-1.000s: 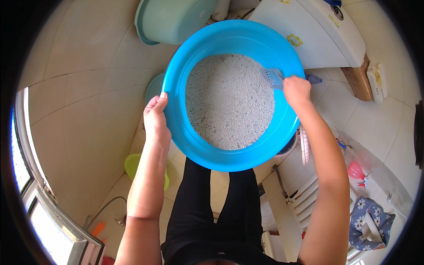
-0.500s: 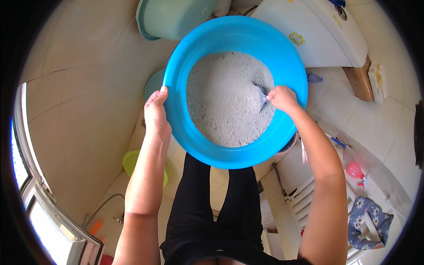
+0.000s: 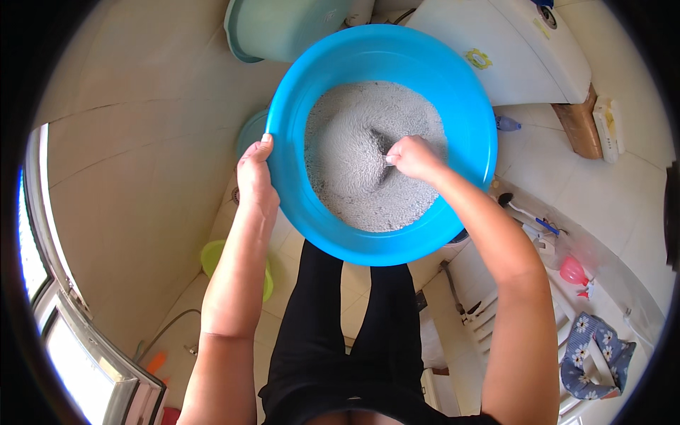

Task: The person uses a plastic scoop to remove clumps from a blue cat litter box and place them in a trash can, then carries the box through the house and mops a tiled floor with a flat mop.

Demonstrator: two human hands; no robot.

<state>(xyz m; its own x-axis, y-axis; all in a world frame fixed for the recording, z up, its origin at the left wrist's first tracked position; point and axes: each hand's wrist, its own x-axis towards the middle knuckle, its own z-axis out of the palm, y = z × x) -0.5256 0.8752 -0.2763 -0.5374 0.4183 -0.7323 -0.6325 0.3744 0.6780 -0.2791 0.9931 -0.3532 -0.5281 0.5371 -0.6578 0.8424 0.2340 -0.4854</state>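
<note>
The right hand [image 3: 413, 157] has moved from the right rim of the blue basin [image 3: 297, 177] down into the middle of the grey litter [image 3: 347, 170], fingers closed around a scoop handle that is mostly buried. The left hand [image 3: 255, 177] still grips the basin's left rim, thumb over the edge, holding it up above the tiled floor [image 3: 127, 170].

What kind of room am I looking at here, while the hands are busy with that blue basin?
Probably a home bathroom or laundry corner. The floor and walls are pale tile, a white appliance like a washing machine stands at the upper right, and a pale green tub sits on the floor beyond the blue basin.
</note>
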